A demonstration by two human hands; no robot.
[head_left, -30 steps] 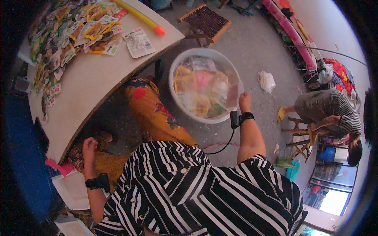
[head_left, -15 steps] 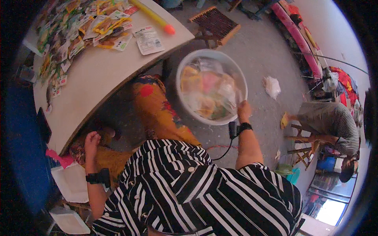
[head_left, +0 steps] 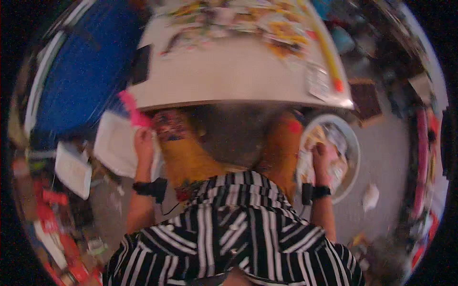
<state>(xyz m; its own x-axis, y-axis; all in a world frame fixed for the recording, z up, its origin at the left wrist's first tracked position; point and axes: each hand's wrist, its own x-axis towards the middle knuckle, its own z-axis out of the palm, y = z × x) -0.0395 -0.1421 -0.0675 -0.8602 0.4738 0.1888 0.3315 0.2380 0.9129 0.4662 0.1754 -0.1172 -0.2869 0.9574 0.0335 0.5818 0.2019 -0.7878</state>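
Motion blur over much of the view. Left hand point(head_left: 144, 139) at the lower end of a bright pink strip point(head_left: 128, 102), beside a white plastic container point(head_left: 112, 145); fingers look curled, but cannot tell whether they grip the strip. Right hand point(head_left: 321, 156) over the near-left part of a round white basin point(head_left: 356, 148); fingers bent, cannot tell if closed on anything. Basin sits just beside the right leg point(head_left: 279, 148), off the right corner of the surface point(head_left: 224, 78); assorted packets point(head_left: 338, 137) inside, yellow and silvery-grey among them. More packets point(head_left: 286, 31) heaped at the far side of the surface. One pale pouch point(head_left: 317, 82) apart, near the right edge, beside a yellow tube point(head_left: 329, 55) with orange tip. White bundle point(head_left: 370, 197) on the floor, right of the basin.
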